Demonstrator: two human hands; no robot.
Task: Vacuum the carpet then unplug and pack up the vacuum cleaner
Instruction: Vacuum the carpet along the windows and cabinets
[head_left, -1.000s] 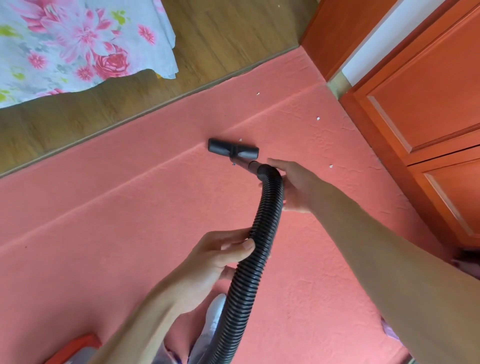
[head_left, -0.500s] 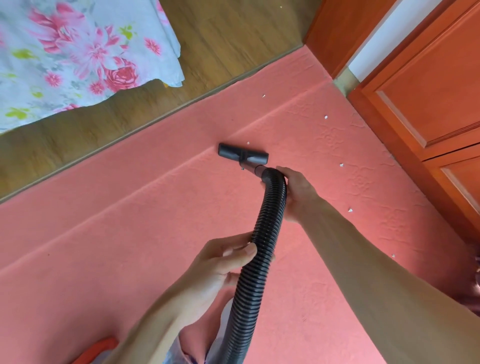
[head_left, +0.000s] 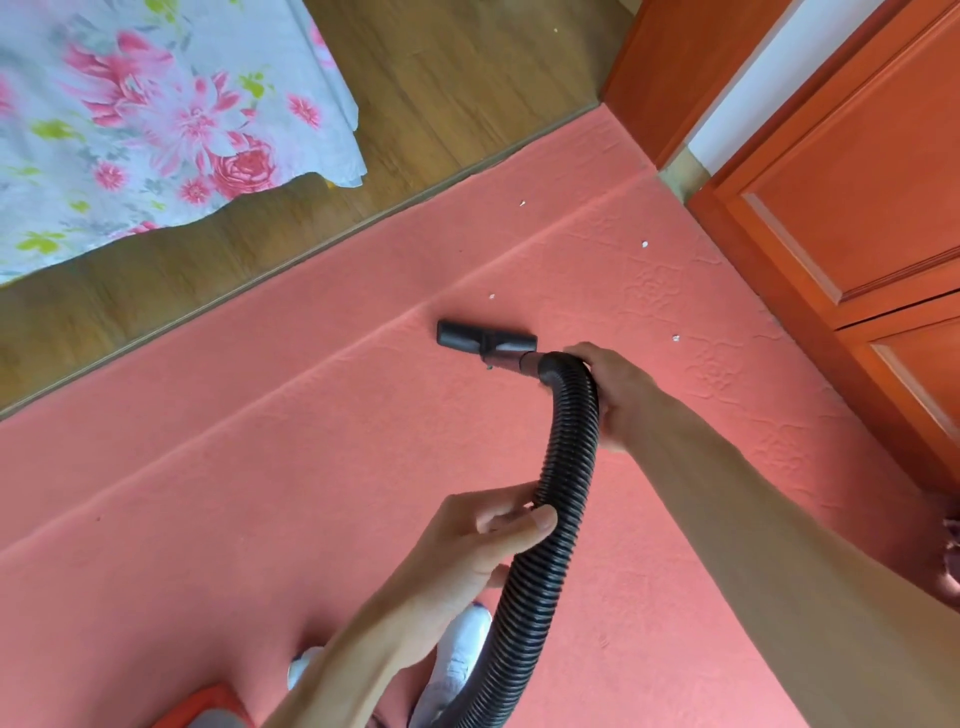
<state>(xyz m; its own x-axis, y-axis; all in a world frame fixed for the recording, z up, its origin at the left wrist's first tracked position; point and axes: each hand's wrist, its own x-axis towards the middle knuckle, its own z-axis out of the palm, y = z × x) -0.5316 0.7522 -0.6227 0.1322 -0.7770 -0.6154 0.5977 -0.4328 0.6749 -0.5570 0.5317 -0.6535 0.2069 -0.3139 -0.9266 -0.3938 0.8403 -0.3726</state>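
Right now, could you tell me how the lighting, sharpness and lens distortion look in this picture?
Head view: soft, even daylight, no glare; the floral bedsheet is smeared while the black nozzle and ribbed hose look fairly sharp; the wide lens stretches the right forearm towards the corner and tilts the cabinet doors.

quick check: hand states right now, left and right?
Left hand: grips the hose mid-length.
Right hand: grips the same hose just behind the nozzle.

A single wide-angle head camera looks forward and steeply down, close over the left hand (head_left: 483, 540) and right hand (head_left: 618, 395). Beyond their fingers (head_left: 584, 354) the carpet (head_left: 260, 467) stretches away; the frame's edges bend, probably from lens distortion.
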